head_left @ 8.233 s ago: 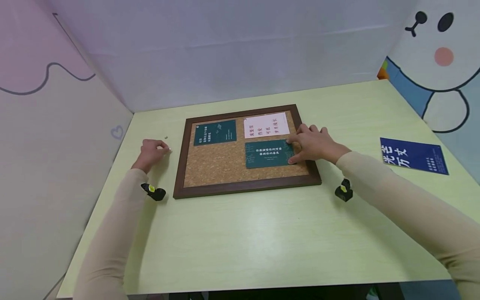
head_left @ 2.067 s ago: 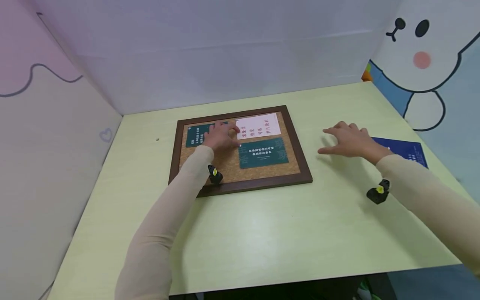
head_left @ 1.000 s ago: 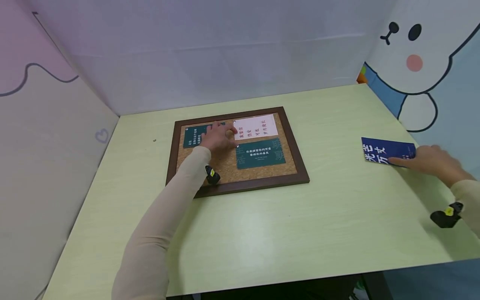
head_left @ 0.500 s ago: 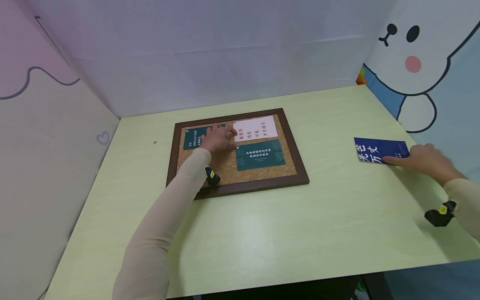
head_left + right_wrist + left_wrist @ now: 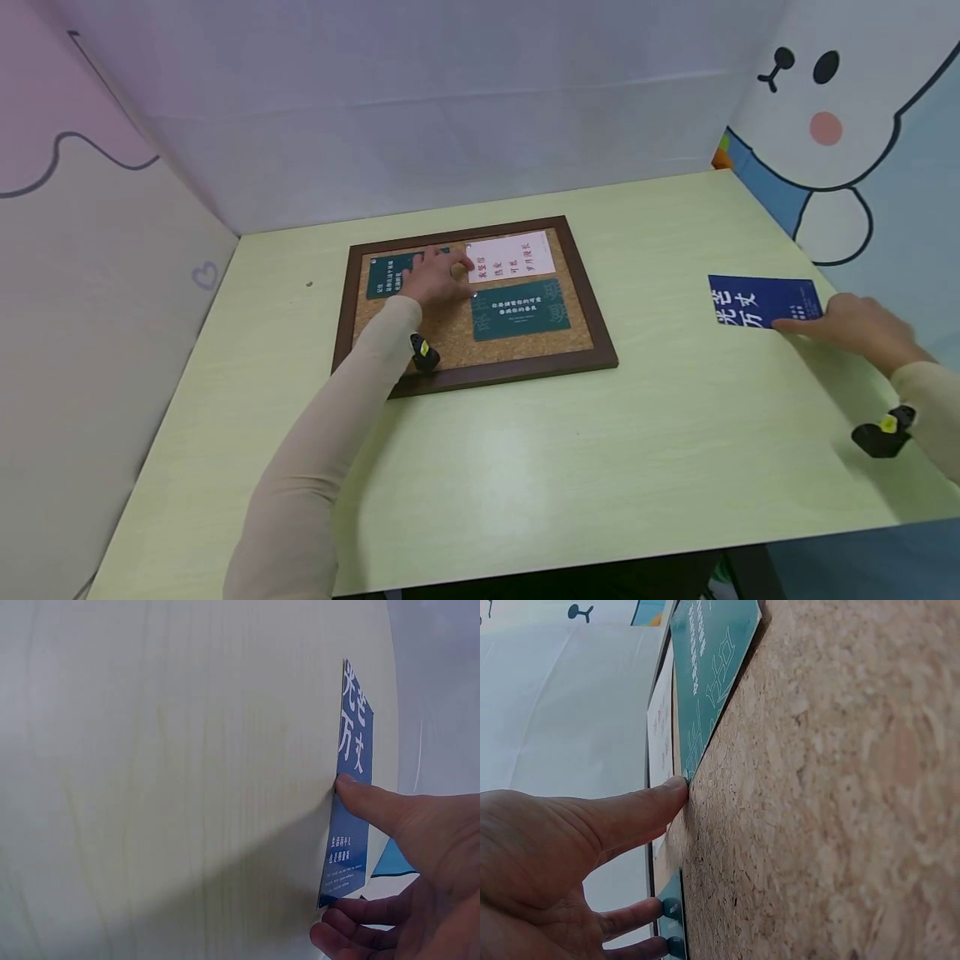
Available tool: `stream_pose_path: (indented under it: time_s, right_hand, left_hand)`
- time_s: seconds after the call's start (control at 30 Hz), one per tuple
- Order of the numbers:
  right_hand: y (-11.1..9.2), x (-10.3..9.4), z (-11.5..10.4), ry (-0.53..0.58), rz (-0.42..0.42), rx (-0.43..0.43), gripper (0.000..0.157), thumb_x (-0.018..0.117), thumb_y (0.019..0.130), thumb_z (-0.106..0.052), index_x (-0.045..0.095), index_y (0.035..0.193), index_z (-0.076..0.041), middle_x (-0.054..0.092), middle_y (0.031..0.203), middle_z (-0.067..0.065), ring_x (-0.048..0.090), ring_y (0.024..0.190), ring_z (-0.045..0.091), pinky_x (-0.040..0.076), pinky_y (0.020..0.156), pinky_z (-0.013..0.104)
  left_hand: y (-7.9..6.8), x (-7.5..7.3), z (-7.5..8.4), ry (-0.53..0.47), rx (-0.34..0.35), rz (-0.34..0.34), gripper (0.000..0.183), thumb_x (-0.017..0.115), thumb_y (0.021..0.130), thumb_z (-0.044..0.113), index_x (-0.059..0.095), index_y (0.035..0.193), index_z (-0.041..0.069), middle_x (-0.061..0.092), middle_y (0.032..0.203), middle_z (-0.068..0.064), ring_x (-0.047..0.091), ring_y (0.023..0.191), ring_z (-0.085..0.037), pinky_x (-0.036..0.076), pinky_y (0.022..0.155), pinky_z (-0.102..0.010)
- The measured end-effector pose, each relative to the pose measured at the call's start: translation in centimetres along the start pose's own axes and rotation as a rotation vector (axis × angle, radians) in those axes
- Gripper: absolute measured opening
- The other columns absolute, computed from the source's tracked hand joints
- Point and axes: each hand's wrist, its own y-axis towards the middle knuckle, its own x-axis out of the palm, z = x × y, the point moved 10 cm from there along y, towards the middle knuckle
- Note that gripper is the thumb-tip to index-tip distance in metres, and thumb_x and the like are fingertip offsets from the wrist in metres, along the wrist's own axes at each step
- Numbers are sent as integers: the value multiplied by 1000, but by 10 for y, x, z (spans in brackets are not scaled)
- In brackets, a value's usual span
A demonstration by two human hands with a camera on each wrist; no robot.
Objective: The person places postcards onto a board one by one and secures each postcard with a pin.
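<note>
A brown-framed cork board (image 5: 420,342) lies on the table, bearing a pink card (image 5: 517,256) and two dark green cards. My left hand (image 5: 435,277) rests on the board. Its thumb presses the upper left corner of the lower green card (image 5: 521,308), by a small pale pin head; its other fingers touch the upper left green card (image 5: 386,277), partly covering it. At the right, my right hand (image 5: 862,329) holds a dark blue card (image 5: 349,817) with white writing. The thumb is at its long edge, and curled fingers meet its short end in the right wrist view.
The pale table (image 5: 480,475) meets a white wall (image 5: 450,125) behind and a panel at the left. A tiny object (image 5: 309,284) lies left of the board. A cartoon-printed wall (image 5: 847,150) stands at the right.
The left hand went from the table onto the board and has stayed there lately. The right hand left the lower green card, reached the blue card and slid it slightly left.
</note>
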Motion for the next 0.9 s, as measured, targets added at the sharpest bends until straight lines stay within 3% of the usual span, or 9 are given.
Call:
stream_pose_path:
  time_s: [0.13, 0.3, 0.57, 0.73, 0.9]
  right_hand:
    - [4, 2, 4, 12, -27, 24, 111, 52, 63, -79, 41, 106, 23, 48, 89, 32, 46, 78, 38, 42, 58, 43]
    - [7, 8, 11, 76, -69, 61, 118, 52, 63, -78, 29, 117, 24, 39, 102, 36, 43, 87, 43, 43, 65, 48]
    - [9, 10, 13, 144, -90, 94, 123, 57, 61, -76, 21, 122, 25, 31, 111, 38, 39, 94, 47, 41, 73, 54]
    - [5, 3, 11, 114, -60, 97, 106, 58, 71, -66, 27, 118, 24, 36, 107, 38, 43, 89, 45, 42, 70, 51]
    - [1, -6, 8, 71, -9, 77, 83, 59, 77, -53, 34, 104, 22, 45, 91, 33, 45, 78, 39, 41, 62, 44]
  left_hand:
    - [0, -1, 0, 2, 1, 5, 41, 69, 77, 36, 56, 116, 30, 27, 138, -10, 22, 124, -34, 19, 96, -57]
    - [0, -1, 0, 13, -5, 6, 40, 69, 77, 38, 55, 115, 31, 25, 140, -10, 21, 125, -35, 17, 97, -58]
    - [-1, -1, 0, 11, -13, 6, 40, 69, 77, 37, 55, 115, 31, 25, 140, -10, 21, 124, -34, 18, 97, -57]
    - [-2, -1, 1, 6, -11, 3, 40, 69, 77, 36, 55, 115, 31, 25, 140, -10, 21, 125, -34, 17, 97, -58]
    - [-2, -1, 1, 3, -7, -3, 41, 69, 77, 36, 55, 115, 30, 24, 141, -10, 20, 126, -34, 15, 98, -59]
